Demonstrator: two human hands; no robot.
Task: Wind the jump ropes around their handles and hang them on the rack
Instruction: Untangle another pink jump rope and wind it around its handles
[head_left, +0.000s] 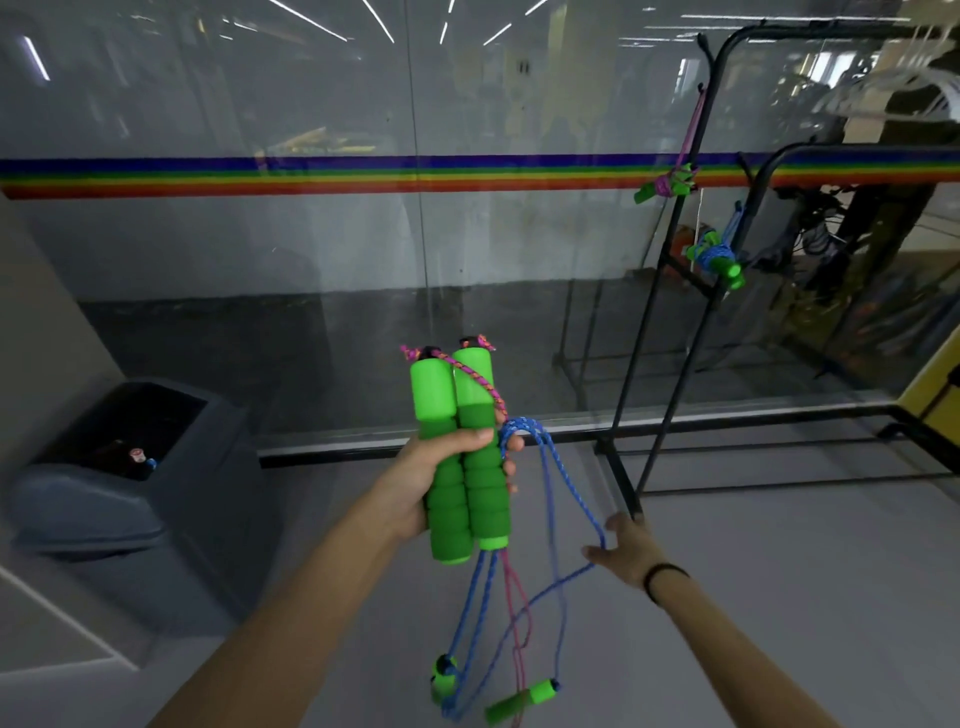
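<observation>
My left hand (441, 486) grips two green jump rope handles (460, 452) held upright side by side, a pink rope (480, 379) crossing their tops. A blue rope (550, 499) is draped over my left fingers and hangs down in loops. My right hand (626, 548) is lower right with fingers spread, touching one blue loop. Two more green handles (519, 699) dangle at the bottom of the blue rope near the floor. On the black rack (675, 270) hang a wound pink rope bundle (667, 182) and a wound blue rope bundle (714, 257).
A dark grey bin (130, 467) stands on the floor to the left. A glass wall with a rainbow stripe (363, 176) runs behind. White hangers (893, 93) hang on the rack's top rail at upper right. Pale floor lies below.
</observation>
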